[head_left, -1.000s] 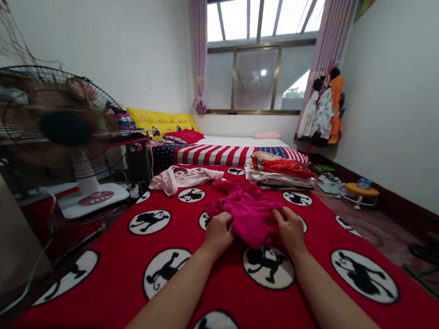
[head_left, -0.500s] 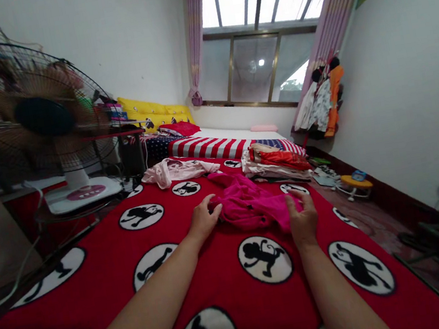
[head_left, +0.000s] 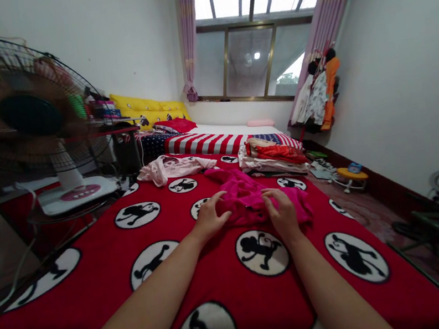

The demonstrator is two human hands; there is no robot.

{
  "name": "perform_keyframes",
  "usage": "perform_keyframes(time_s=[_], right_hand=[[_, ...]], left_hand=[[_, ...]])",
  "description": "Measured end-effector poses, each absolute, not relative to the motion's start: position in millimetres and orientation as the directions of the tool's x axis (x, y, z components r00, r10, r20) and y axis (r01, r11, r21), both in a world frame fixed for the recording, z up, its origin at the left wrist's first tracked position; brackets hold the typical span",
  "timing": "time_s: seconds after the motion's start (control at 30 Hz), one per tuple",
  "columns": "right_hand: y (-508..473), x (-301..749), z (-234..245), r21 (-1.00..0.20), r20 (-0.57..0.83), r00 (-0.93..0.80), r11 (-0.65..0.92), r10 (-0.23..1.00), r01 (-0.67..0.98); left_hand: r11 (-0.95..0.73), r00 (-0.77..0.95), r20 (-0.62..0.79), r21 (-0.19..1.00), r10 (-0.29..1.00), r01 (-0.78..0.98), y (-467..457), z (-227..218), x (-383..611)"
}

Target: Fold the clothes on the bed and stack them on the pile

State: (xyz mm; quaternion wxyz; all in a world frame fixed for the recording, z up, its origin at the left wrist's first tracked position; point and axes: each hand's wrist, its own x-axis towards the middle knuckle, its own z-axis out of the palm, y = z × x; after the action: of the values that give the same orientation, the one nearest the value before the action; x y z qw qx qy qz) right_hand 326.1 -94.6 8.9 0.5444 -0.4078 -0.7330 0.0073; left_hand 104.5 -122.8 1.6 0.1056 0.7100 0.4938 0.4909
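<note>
A crumpled magenta garment (head_left: pixel 250 196) lies on a red blanket with black monkey prints (head_left: pixel 110 295). My left hand (head_left: pixel 210 218) rests on the garment's left edge, fingers spread and curled over the cloth. On the garment's near right part sits my right hand (head_left: pixel 281 211), its fingers bent and pressing into the fabric. Both forearms reach forward from the bottom of the view.
A pale pink garment (head_left: pixel 169 167) lies further back on the blanket. A stack of folded clothes (head_left: pixel 271 158) sits at the back right. A standing fan (head_left: pixel 27 123) runs at the left. Small items and a yellow stool (head_left: pixel 350 176) are on the floor at right.
My right hand moved left from the garment's right end onto its near middle. My left hand shifted slightly onto the cloth's edge. The garment is more bunched between both hands.
</note>
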Motion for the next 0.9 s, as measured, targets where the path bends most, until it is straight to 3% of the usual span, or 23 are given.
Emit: perform_keyframes(time_s=[0.07, 0.13, 0.2, 0.3, 0.4, 0.6, 0.7, 0.8, 0.9], right_hand=[[-93, 320, 5, -0.345, 0.763, -0.245, 0.697, 0.598, 0.629], [-91, 314, 3, -0.324, 0.733, -0.291, 0.692, 0.615, 0.645], [-91, 313, 5, -0.424, 0.743, -0.176, 0.657, 0.646, 0.623], [-95, 318, 12, -0.639, 0.731, 0.162, 0.581, 0.663, 0.504], [-100, 321, 19, -0.704, 0.707, 0.313, 0.591, 0.634, 0.394], [-107, 317, 24, -0.704, 0.708, 0.259, 0.627, 0.658, 0.333], [-106, 319, 23, -0.695, 0.713, 0.244, 0.616, 0.657, 0.37], [-103, 318, 18, -0.677, 0.703, 0.125, 0.605, 0.7, 0.419], [-100, 313, 15, -0.714, 0.636, 0.047, 0.565, 0.77, 0.413]], left_hand=[[-0.538, 0.077, 0.603, 0.639, 0.794, 0.549, -125, 3, 107], [-0.572, 0.12, 0.606, 0.639, 0.786, 0.515, -127, 4, 109], [-0.579, 0.127, 0.61, 0.637, 0.783, 0.509, -127, 3, 110], [-0.549, 0.103, 0.578, 0.684, 0.81, 0.481, -121, -3, 111], [-0.49, 0.05, 0.514, 0.779, 0.856, 0.39, -114, -10, 113], [-0.448, -0.028, 0.466, 0.863, 0.884, 0.233, -111, 0, 114], [-0.397, -0.196, 0.375, 0.914, 0.906, -0.085, -111, 15, 101], [-0.379, -0.338, 0.258, 0.85, 0.905, -0.365, -110, 24, 82], [-0.391, -0.37, 0.26, 0.854, 0.892, -0.344, -110, 24, 68]])
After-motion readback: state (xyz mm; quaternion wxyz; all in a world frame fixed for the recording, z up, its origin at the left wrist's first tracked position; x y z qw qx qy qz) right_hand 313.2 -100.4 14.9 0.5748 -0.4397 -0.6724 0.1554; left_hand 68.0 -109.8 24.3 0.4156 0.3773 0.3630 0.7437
